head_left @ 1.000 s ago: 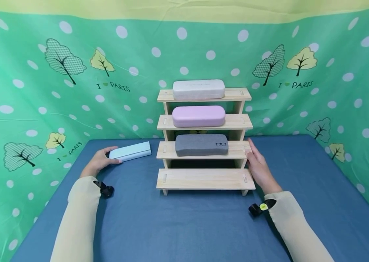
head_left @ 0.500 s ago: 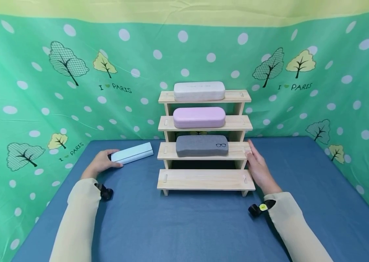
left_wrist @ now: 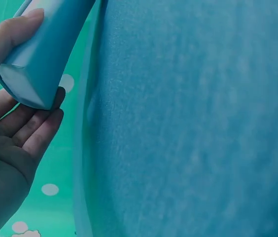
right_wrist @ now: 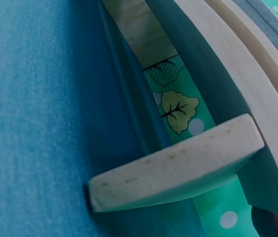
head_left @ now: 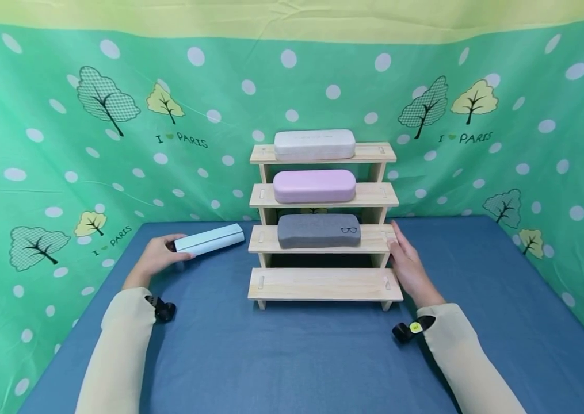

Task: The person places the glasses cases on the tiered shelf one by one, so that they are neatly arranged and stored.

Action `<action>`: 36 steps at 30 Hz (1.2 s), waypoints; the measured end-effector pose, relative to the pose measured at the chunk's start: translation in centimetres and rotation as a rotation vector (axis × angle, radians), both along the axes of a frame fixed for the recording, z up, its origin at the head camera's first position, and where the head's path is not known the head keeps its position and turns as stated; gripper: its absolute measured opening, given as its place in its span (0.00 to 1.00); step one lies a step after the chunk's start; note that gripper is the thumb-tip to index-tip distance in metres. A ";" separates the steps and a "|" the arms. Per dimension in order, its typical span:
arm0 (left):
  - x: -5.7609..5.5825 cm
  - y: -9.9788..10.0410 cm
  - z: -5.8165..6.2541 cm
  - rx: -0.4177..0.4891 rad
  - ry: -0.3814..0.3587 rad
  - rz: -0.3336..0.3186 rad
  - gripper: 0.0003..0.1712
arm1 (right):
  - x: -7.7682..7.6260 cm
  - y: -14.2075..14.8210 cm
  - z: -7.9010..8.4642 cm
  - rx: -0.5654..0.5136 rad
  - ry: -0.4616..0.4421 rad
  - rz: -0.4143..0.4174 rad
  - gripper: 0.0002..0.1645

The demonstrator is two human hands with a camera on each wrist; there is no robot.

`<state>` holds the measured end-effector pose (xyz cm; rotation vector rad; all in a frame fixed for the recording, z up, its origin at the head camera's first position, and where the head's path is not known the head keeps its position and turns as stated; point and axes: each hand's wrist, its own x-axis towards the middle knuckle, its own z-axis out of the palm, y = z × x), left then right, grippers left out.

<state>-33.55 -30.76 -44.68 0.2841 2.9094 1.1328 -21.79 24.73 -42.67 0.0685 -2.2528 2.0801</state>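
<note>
My left hand grips the left end of a light blue glasses case, seen left of a stepped wooden rack. In the left wrist view, the thumb presses the top face of the case and the other fingers lie under its end. My right hand holds the rack's right side by the second step from the bottom; its fingertips are partly hidden behind the wood. That step carries a grey glasses case with a small spectacles print.
Higher on the rack sit a lilac glasses case and a white one, one per step. The bottom step holds no case. A blue cloth covers the table, and a green dotted curtain hangs behind.
The left hand has tilted the light blue case and raised it slightly, with a small shift to the right. The right hand and the rack stay in place.
</note>
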 end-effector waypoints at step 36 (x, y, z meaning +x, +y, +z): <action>4.2 1.4 5.2 0.248 0.126 0.067 0.34 | -0.1 0.0 0.0 -0.010 -0.014 0.010 0.35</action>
